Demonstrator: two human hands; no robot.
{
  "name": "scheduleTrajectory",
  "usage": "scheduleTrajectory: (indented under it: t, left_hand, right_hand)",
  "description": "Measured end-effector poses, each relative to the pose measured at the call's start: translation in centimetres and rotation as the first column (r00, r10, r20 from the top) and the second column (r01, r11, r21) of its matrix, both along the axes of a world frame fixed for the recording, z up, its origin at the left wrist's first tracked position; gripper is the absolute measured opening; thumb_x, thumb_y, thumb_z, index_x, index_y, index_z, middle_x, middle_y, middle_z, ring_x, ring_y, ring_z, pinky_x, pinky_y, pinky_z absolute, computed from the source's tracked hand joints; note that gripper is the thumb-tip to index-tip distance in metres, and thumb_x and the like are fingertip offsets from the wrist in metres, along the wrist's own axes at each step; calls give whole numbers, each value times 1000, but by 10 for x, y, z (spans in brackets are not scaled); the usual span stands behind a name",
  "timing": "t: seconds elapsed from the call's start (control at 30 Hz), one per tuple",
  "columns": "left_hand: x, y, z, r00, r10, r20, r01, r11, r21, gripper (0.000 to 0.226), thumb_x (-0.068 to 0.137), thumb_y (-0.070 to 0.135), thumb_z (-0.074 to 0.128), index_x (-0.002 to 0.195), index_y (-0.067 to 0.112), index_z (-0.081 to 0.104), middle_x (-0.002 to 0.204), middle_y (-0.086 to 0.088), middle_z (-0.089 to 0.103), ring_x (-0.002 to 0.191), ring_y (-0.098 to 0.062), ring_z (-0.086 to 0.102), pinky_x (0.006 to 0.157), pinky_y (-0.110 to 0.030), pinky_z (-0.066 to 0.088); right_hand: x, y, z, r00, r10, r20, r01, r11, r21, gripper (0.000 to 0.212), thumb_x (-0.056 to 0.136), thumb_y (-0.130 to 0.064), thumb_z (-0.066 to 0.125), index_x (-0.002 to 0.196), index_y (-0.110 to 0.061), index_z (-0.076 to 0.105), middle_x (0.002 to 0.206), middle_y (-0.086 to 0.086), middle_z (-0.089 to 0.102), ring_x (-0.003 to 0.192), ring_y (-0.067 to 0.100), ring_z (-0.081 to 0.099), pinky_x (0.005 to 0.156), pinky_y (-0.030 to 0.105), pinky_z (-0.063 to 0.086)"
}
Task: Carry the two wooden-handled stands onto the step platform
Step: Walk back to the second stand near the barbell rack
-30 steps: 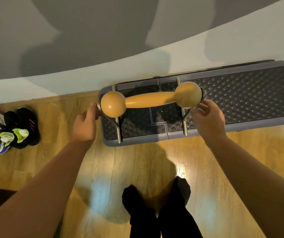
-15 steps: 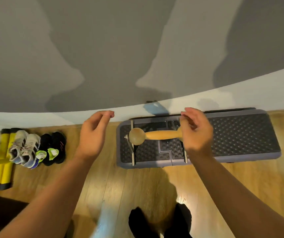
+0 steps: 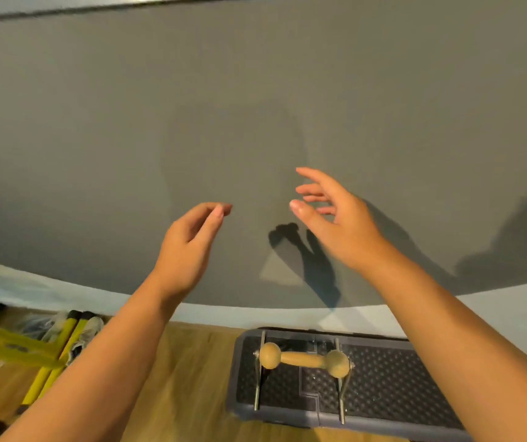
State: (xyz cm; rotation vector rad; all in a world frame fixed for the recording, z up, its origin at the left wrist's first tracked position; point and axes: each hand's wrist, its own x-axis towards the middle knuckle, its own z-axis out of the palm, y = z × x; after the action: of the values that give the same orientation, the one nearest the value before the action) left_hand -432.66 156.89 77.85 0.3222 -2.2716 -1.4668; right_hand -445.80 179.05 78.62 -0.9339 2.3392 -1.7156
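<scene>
One wooden-handled stand [image 3: 304,360] resting on the left end of the step platform [image 3: 383,390], its handle lying roughly level between two round knobs, metal legs planted on the studded black top. No second stand in view. Platform lying on the wooden floor [image 3: 192,393], close against the base of the grey wall [image 3: 256,90].

Both hands raised well above the stand, in front of the wall, touching nothing. Left hand [image 3: 188,247] empty, fingers loosely curled, thumb and forefinger tips near each other. Right hand [image 3: 335,221] empty, spread wide, fingers fanned apart. A gap between the two hands, shadows of them falling on the wall below.

Further left on the floor, blurred: yellow bars [image 3: 16,349] lying at angles, and light-coloured shoes [image 3: 91,330] among them by the wall. Right end of the platform hidden behind the right forearm.
</scene>
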Motion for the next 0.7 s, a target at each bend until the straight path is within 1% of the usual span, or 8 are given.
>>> scheduleTrajectory:
  t: [0.07,0.17,0.23,0.37,0.43,0.53,0.6,0.7]
  left_hand:
    - [17,-8,56,998,56,-29,-57,996,-67,29,107,34,51,120,19,73,119,15,74,117,1,64,104,-21,48]
    - [48,-23,139,984,172,-51,-179,961,-210,30,107,38,52,121,21,72,118,13,73,116,-3,65,103,-30,50]
    - [89,-35,191,963,261,-70,-270,922,-276,34,106,42,51,125,22,71,119,12,73,115,-4,64,103,-33,50]
    - [199,-46,265,908,412,-77,-411,838,-360,38,105,48,48,128,26,68,121,16,71,115,3,63,102,-31,51]
    - [260,-49,297,856,509,-90,-503,780,-374,36,106,45,48,129,25,68,122,14,71,115,3,62,104,-31,50]
    - [356,-47,341,745,649,-154,-653,663,-366,34,107,39,50,129,20,69,123,8,72,119,-4,63,109,-36,47]
    - [417,-41,365,657,729,-192,-736,565,-373,35,107,38,51,129,18,69,123,4,73,120,-9,64,110,-40,46]
    - [511,-21,392,541,808,-232,-820,445,-361,36,106,41,52,129,20,69,122,7,73,118,-7,64,109,-37,47]
  right_hand:
    - [4,-20,55,994,58,-91,-57,998,11,56,81,-67,61,135,-58,51,124,-19,65,115,-2,62,101,34,50]
    - [23,-49,124,966,167,-197,-164,986,33,59,81,-73,57,137,-60,44,129,-20,64,119,0,60,103,38,50]
    - [47,-70,171,933,244,-266,-243,969,34,64,81,-75,55,141,-57,44,131,-19,63,121,1,59,103,38,51]
    - [106,-108,249,870,363,-335,-400,915,-47,66,81,-75,55,143,-53,48,132,-19,63,123,-3,57,106,34,48]
    - [144,-130,280,822,439,-364,-495,866,-73,63,84,-71,57,143,-51,50,132,-17,62,123,0,57,106,36,49]
    - [219,-163,321,724,553,-413,-630,773,-69,62,86,-67,57,145,-48,51,133,-14,62,123,2,57,106,38,48]
    - [276,-186,344,651,617,-442,-713,696,-79,62,86,-69,56,144,-49,51,132,-16,62,122,2,57,104,37,49]
    - [370,-216,368,533,699,-476,-823,560,-99,60,88,-70,55,143,-49,51,131,-16,63,120,3,58,100,36,50]
